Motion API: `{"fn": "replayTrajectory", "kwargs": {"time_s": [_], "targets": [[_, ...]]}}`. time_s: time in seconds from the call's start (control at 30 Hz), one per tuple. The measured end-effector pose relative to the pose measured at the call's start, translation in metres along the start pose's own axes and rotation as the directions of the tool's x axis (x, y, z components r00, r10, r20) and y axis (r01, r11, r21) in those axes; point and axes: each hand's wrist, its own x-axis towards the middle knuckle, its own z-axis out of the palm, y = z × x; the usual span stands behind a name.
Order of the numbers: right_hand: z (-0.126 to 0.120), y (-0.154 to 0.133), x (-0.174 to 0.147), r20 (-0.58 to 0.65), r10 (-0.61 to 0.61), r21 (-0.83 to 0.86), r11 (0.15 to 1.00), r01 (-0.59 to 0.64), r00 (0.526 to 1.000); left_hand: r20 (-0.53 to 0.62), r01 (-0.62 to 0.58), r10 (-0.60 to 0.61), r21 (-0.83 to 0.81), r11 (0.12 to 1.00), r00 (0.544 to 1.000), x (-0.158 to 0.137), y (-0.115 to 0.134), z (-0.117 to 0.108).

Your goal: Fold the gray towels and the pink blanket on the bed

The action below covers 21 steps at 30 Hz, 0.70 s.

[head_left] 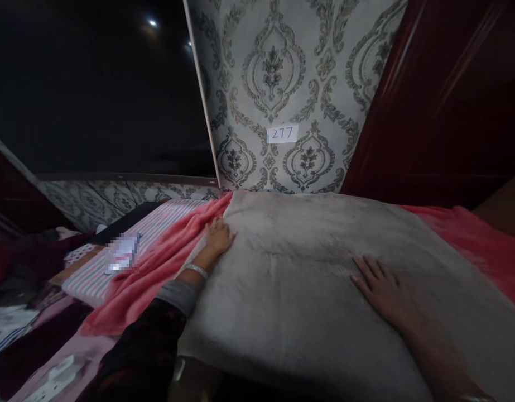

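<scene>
A grey plush cloth (pixel 278 290), perhaps a blanket, lies spread out in front of me, with soft creases across its middle. Under it a coral-red fleece cloth (pixel 157 262) shows at the left and again at the far right. My left hand (pixel 219 235) rests palm down at the grey cloth's left edge, beside the red fleece, fingers stretched out. On the right part of the grey cloth lies my right hand (pixel 378 285), flat with its fingers spread. Neither hand holds anything.
A striped cloth (pixel 94 273) bears a blurred-out small packet (pixel 122 254) at the left. A white object (pixel 58 379) and other fabrics lie lower left. Behind stand a large dark screen (pixel 102 95), patterned wallpaper (pixel 274 67) with a "277" label (pixel 282 133), and a dark red panel (pixel 445 106).
</scene>
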Motion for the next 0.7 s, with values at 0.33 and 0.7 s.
{"fn": "replayTrajectory", "kwargs": {"time_s": [0.33,0.7], "targets": [[-0.022,-0.002,-0.001,0.07,0.0,0.005,1.0,0.0,0.998,0.063,-0.012,0.013,-0.022,1.0,0.998,-0.07,-0.025,0.009],[-0.037,0.159,-0.087,0.065,0.496,-0.015,0.868,-0.496,0.866,-0.049,0.051,-0.054,-0.068,0.996,0.997,-0.075,-0.074,0.012]]}}
